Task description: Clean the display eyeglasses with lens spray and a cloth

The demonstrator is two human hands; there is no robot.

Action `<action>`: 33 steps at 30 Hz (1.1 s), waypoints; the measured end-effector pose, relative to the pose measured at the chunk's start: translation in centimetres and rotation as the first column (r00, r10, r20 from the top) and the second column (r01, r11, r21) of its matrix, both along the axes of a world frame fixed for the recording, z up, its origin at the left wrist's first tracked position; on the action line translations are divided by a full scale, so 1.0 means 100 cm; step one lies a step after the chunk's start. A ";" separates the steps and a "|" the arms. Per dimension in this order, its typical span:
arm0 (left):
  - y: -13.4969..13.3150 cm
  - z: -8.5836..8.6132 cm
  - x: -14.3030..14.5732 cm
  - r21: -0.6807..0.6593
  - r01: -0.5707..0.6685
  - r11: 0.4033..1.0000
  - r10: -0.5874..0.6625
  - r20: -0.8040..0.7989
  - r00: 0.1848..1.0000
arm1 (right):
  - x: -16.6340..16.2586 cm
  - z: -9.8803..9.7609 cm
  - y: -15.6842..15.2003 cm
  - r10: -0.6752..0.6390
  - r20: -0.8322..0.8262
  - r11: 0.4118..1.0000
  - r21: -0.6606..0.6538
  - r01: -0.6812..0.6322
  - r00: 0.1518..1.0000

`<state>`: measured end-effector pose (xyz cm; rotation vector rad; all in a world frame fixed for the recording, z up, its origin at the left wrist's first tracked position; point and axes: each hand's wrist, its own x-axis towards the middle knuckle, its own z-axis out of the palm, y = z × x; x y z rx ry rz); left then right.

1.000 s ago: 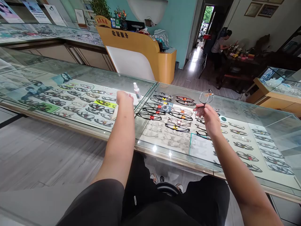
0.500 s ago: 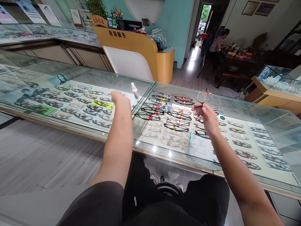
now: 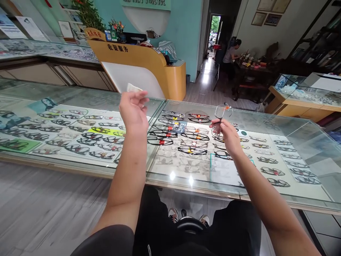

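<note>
My left hand point(image 3: 134, 108) is raised over the counter with fingers curled, and a pale folded cloth or tissue point(image 3: 134, 88) sticks out above them. My right hand point(image 3: 229, 137) pinches a pair of eyeglasses point(image 3: 220, 111) upright above the glass, by a lower part near one lens. An orange mark shows near the top of these glasses. Under both hands, rows of eyeglass frames point(image 3: 195, 136) lie in the glass display counter point(image 3: 183, 177), several with red or yellow tags. The spray bottle is not visible now.
Beyond the display counter stands a yellow and white cashier desk point(image 3: 170, 76) with plants. At the back right a person point(image 3: 229, 57) is at a cluttered dark table point(image 3: 255, 71). Another glass case point(image 3: 298, 94) stands at the right.
My left hand has lifted from near the white spray bottle, and the pale cloth now shows above its fingers. The view has shifted. My right hand still holds the eyeglasses in much the same pose.
</note>
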<state>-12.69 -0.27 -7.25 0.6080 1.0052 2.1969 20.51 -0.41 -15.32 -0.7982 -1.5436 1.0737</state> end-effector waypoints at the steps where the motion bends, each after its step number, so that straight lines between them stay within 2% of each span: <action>1: -0.006 0.002 0.010 0.014 0.099 0.995 -0.098 -0.019 0.995 | 0.000 0.001 0.000 -0.009 -0.001 1.000 0.005 0.009 1.000; 4: -0.023 0.006 0.033 -0.002 0.372 0.928 -0.372 -0.016 0.928 | 0.000 0.003 0.001 -0.014 -0.010 1.000 0.018 0.014 1.000; 8: -0.034 0.003 0.055 -0.040 0.663 0.748 -0.662 0.035 0.749 | -0.001 0.011 -0.005 0.058 -0.119 0.998 0.009 -0.058 0.991; 11: -0.033 -0.005 0.068 -0.098 0.772 0.629 -0.772 0.045 0.634 | -0.002 0.021 -0.013 0.124 -0.205 0.992 -0.003 -0.127 0.971; 15: -0.027 -0.015 0.079 -0.131 0.860 0.493 -0.862 0.059 0.503 | -0.004 0.029 -0.025 0.183 -0.191 0.983 0.026 -0.181 0.964; 22: -0.020 -0.029 0.083 -0.098 0.905 0.414 -0.889 0.172 0.425 | -0.009 0.026 -0.034 0.277 -0.068 0.960 0.063 -0.273 0.958; 28: -0.015 -0.034 0.083 -0.094 0.922 0.375 -0.897 0.214 0.386 | -0.015 0.022 -0.033 0.246 -0.024 0.967 0.076 -0.243 0.969; 31: -0.014 -0.035 0.085 -0.117 0.917 0.381 -0.902 0.170 0.396 | -0.014 0.022 -0.033 0.232 -0.038 0.972 0.060 -0.229 0.972; 33: -0.015 -0.036 0.089 -0.157 0.904 0.397 -0.908 0.076 0.412 | -0.013 0.022 -0.032 0.236 -0.057 0.971 0.045 -0.234 0.970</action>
